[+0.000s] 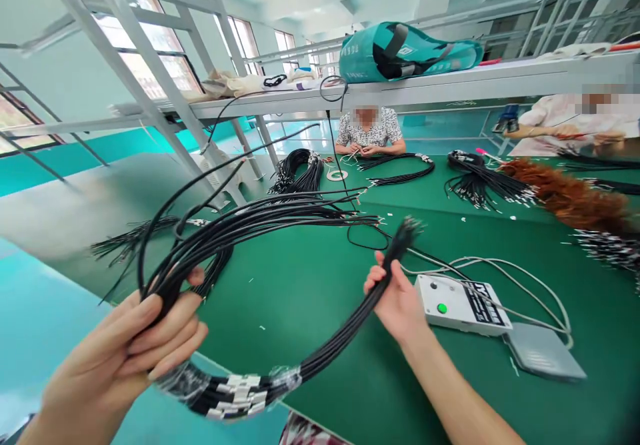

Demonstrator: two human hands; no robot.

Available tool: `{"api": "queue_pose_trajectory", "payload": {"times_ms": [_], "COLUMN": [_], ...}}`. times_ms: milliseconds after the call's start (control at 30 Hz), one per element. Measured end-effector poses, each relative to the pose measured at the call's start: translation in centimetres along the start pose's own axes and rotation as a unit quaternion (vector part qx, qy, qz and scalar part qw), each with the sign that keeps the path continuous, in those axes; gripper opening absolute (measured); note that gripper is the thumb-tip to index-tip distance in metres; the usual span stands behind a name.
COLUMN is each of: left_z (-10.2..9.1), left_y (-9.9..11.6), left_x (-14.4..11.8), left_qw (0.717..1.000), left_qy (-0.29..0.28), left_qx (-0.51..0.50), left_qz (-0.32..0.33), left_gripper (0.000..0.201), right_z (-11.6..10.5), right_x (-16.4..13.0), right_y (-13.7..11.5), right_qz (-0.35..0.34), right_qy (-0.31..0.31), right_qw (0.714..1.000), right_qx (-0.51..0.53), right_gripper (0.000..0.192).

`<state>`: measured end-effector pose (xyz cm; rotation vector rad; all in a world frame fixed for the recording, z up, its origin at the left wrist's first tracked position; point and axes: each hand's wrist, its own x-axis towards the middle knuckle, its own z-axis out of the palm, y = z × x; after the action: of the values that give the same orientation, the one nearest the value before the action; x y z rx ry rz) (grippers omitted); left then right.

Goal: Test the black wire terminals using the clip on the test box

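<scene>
A bundle of black cables [340,342] with white labels curves between my two hands in front of the green table. My left hand [135,345] is closed round one part of it, and loose cable ends fan out above toward the right. Clear wrap and the white labels show at the bottom of the curve. My right hand [395,288] grips the bundle near its other end, where the tips point up and blur slightly. Beyond my right wrist lies a white box [463,305] with a green button.
A grey pedal-like plate [545,352] lies beside the box with grey cords. More cable bundles [297,172] rest across the green table [310,278]. Two people sit opposite. A white shelf [280,97] above holds a teal bag [410,52]. Brown-red strands [565,195] lie at right.
</scene>
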<state>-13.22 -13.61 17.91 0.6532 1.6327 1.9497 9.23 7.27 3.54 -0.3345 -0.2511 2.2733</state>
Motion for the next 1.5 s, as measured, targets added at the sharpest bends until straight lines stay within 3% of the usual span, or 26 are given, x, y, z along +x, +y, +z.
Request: {"api": "queue_pose_trajectory", "payload": {"times_ms": [67, 133, 200, 267, 367, 433, 500, 567, 633, 667, 700, 733, 800, 900, 933, 1000, 1067, 1167, 1233, 1400, 1500], "left_z": [-1.0, -2.0, -2.7, -2.7, -1.1, 0.7, 2.5, 4.2, 5.8, 6.6, 7.3, 7.9, 8.5, 7.4, 6.6, 4.5, 2.8, 1.7, 1.8, 2.5, 3.6], "left_y": [-1.3, -3.1, -5.0, -6.6, -8.2, -8.9, -9.8, -11.6, -14.4, -16.1, -17.8, -19.6, -22.7, -25.1, -25.2, -24.7, -23.7, -22.4, -22.0, -22.1, -21.6], "left_x": [1.6, 4.0, 7.3, 11.2, 17.5, 21.0, 22.8, 22.0, 18.4, 15.8, 13.0, 10.2, 5.7, 3.8, 4.4, 6.6, 8.9, 10.3, 9.6, 6.4, 5.0], "left_qw": [0.99, 0.965, 0.942, 0.934, 0.961, 0.965, 0.958, 0.952, 0.938, 0.922, 0.865, 0.804, 0.717, 0.659, 0.647, 0.637, 0.655, 0.686, 0.703, 0.785, 0.797], "left_qy": [-0.121, -0.231, -0.296, -0.324, -0.277, -0.186, -0.14, -0.119, -0.14, -0.189, -0.302, -0.378, -0.436, -0.454, -0.469, -0.504, -0.511, -0.516, -0.517, -0.501, -0.461], "left_qx": [-0.047, -0.109, -0.15, -0.151, -0.007, 0.183, 0.245, 0.269, 0.297, 0.313, 0.362, 0.403, 0.466, 0.504, 0.499, 0.476, 0.465, 0.462, 0.453, 0.362, 0.389], "left_qz": [-0.047, -0.049, -0.038, -0.031, -0.027, 0.017, 0.051, 0.079, 0.109, 0.124, 0.174, 0.22, 0.279, 0.326, 0.336, 0.337, 0.305, 0.223, 0.182, 0.037, 0.037], "left_gripper": [0.024, 0.027, 0.026, 0.026, 0.025, 0.024, 0.016, 0.015, 0.021, 0.021, 0.022, 0.027, 0.041, 0.034, 0.033, 0.03, 0.026, 0.022, 0.02, 0.021, 0.02], "right_z": [0.5, 0.3, -0.4, -1.5, -2.9, -3.6, -4.3, -4.8, -5.2, -5.3, -5.4, -5.6, -6.2, -7.8, -8.5, -9.7, -10.6, -10.9, -10.7, -10.4, -10.4], "right_x": [-2.7, -5.7, -8.4, -10.3, -11.1, -10.8, -10.9, -11.5, -12.4, -12.8, -13.0, -13.0, -12.5, -11.2, -10.9, -10.7, -10.7, -10.7, -10.5, -10.2, -9.9], "right_y": [-3.1, -6.2, -8.4, -8.8, -5.8, -2.4, 0.6, 2.0, 1.7, 1.0, 0.1, -0.7, -2.2, -2.6, -2.4, -1.7, -1.1, -0.4, -0.1, 0.2, 0.0], "right_qz": [-0.049, -0.145, -0.241, -0.273, -0.156, -0.032, 0.099, 0.178, 0.223, 0.213, 0.177, 0.119, -0.029, -0.181, -0.203, -0.211, -0.187, -0.138, -0.116, -0.083, -0.082], "right_qy": [0.009, 0.044, 0.077, 0.121, 0.166, 0.14, 0.113, 0.099, 0.077, 0.067, 0.062, 0.066, 0.095, 0.093, 0.072, 0.04, 0.041, 0.042, 0.027, 0.029, 0.073], "right_qw": [0.998, 0.986, 0.965, 0.951, 0.961, 0.969, 0.961, 0.941, 0.911, 0.894, 0.874, 0.848, 0.759, 0.6, 0.566, 0.53, 0.528, 0.556, 0.577, 0.648, 0.697], "right_qx": [-0.039, -0.064, -0.066, -0.08, -0.156, -0.199, -0.233, -0.27, -0.338, -0.389, -0.447, -0.513, -0.644, -0.774, -0.795, -0.82, -0.828, -0.818, -0.808, -0.756, -0.708], "right_gripper": [0.035, 0.038, 0.035, 0.025, 0.024, 0.035, 0.041, 0.048, 0.049, 0.047, 0.045, 0.042, 0.035, 0.03, 0.029, 0.03, 0.033, 0.037, 0.037, 0.035, 0.035]}}
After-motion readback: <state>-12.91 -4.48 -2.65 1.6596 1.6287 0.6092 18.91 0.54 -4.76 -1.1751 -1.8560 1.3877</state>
